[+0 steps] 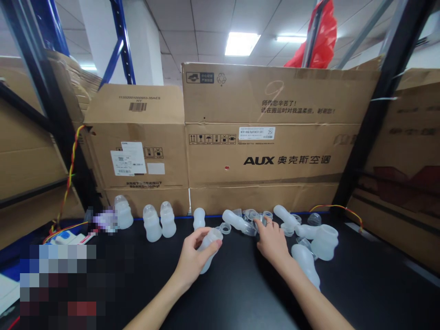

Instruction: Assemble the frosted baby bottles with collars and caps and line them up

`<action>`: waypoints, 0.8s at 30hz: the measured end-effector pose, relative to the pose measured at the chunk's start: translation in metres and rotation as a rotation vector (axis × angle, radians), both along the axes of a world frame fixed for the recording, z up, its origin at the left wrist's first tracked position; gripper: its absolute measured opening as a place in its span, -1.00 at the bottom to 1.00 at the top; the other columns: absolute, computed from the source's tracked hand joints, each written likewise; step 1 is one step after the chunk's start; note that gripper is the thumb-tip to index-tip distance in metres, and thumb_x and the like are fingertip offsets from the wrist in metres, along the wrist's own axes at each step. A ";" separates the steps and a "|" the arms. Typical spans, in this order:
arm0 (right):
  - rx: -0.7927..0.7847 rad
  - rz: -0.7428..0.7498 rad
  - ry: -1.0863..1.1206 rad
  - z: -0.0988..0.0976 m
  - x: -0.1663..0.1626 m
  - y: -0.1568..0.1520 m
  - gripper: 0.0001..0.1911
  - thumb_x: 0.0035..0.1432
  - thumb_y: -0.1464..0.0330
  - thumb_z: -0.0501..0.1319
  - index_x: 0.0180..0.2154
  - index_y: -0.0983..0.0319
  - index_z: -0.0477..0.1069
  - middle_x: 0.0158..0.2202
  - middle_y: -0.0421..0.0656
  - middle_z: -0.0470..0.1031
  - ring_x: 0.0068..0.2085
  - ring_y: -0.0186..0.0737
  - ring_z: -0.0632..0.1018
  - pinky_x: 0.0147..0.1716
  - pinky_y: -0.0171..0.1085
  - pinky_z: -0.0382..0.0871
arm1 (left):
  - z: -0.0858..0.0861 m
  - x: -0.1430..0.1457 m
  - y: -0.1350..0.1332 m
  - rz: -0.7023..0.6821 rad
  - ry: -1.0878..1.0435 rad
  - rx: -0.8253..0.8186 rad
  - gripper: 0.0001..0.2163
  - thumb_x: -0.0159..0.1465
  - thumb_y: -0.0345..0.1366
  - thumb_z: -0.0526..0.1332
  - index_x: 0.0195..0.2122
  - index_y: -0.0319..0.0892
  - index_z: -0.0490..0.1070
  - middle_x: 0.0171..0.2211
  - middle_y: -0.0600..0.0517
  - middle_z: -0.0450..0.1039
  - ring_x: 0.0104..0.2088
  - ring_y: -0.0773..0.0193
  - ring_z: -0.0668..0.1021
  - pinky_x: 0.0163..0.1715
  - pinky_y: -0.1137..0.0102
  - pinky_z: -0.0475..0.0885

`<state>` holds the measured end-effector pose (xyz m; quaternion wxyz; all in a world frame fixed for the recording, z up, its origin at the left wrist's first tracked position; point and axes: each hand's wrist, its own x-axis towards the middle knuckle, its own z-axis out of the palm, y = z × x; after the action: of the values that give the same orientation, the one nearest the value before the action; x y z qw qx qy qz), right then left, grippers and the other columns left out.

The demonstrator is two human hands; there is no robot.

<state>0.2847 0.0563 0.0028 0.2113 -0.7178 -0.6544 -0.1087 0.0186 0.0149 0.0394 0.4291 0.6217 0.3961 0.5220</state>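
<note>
My left hand is wrapped round a translucent white baby bottle, tilted, with its neck uncovered. Near it on the black surface lies a ring collar. My right hand reaches down into a pile of clear caps and rings. Its fingers are curled downward and pressed together among them; what they grip is hidden. Left of the pile a bottle lies on its side. Another bottle stands behind my left hand.
Capped bottles stand at the left. Loose bottles and a wider bottle are at the right. Cardboard sheets wall off the back of the black shelf. Cables hang at the left post.
</note>
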 end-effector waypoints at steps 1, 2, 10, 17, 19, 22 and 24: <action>-0.005 -0.003 0.005 0.000 0.002 0.001 -0.36 -0.04 0.65 0.29 0.11 0.21 0.46 0.22 0.20 0.34 0.05 0.23 0.49 -0.05 -0.04 0.28 | -0.001 0.000 0.000 0.006 0.018 0.006 -0.67 0.16 -0.06 0.46 -0.16 -0.16 0.58 -0.23 -0.06 0.66 -0.20 0.10 0.59 -0.10 0.31 0.42; -0.006 -0.004 0.016 -0.001 0.003 0.002 -0.42 0.01 0.63 0.29 0.09 0.22 0.48 0.20 0.20 0.35 -0.01 0.19 0.52 -0.10 -0.07 0.29 | -0.001 0.000 0.000 0.010 0.035 0.010 -0.66 0.16 -0.06 0.46 -0.16 -0.16 0.58 -0.23 -0.06 0.66 -0.20 0.09 0.59 -0.10 0.30 0.42; 0.141 0.054 0.264 0.009 0.008 0.008 -0.62 0.17 0.60 0.14 0.00 0.28 0.49 0.02 0.09 0.47 -0.12 -0.02 0.59 -0.21 -0.20 0.37 | -0.002 0.000 -0.001 0.017 0.095 0.020 -0.65 0.15 -0.03 0.45 -0.16 -0.16 0.58 -0.23 -0.06 0.66 -0.20 0.07 0.59 -0.10 0.29 0.42; 0.382 0.251 0.554 0.036 0.004 0.002 -0.64 0.31 0.30 0.06 0.04 0.25 0.49 0.04 0.05 0.51 -0.01 0.00 0.56 -0.08 -0.11 0.47 | -0.005 0.001 0.000 0.039 0.153 0.045 -0.68 0.15 -0.06 0.45 -0.17 -0.14 0.60 -0.25 -0.03 0.66 -0.22 0.09 0.58 -0.14 0.33 0.39; 0.388 0.311 0.612 0.040 0.000 -0.002 -0.62 0.36 0.21 0.06 0.02 0.23 0.50 -0.02 0.02 0.56 -0.09 -0.03 0.59 -0.13 -0.13 0.49 | -0.006 0.001 -0.001 0.038 0.171 0.057 -0.70 0.16 -0.07 0.44 -0.17 -0.13 0.60 -0.26 -0.02 0.65 -0.23 0.11 0.57 -0.15 0.34 0.39; 0.375 0.363 0.676 0.042 -0.006 -0.008 -0.58 0.41 0.09 0.05 0.03 0.24 0.46 -0.18 -0.03 0.62 -0.28 -0.10 0.61 -0.27 -0.18 0.47 | -0.007 0.001 -0.001 0.036 0.194 0.066 -0.70 0.16 -0.08 0.44 -0.17 -0.13 0.60 -0.27 -0.01 0.65 -0.24 0.12 0.57 -0.15 0.34 0.39; 0.368 0.385 0.692 0.044 -0.009 -0.012 -0.56 0.42 0.03 0.04 -0.05 0.23 0.47 -0.29 -0.07 0.63 -0.38 -0.12 0.59 -0.35 -0.22 0.41 | -0.008 0.001 0.000 0.036 0.204 0.074 -0.70 0.16 -0.09 0.44 -0.16 -0.13 0.60 -0.26 -0.02 0.65 -0.23 0.11 0.57 -0.14 0.33 0.40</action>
<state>0.2760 0.0446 0.0468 0.5590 -0.5272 -0.6366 0.0649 0.0196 0.0149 0.0313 0.3538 0.6798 0.4294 0.4777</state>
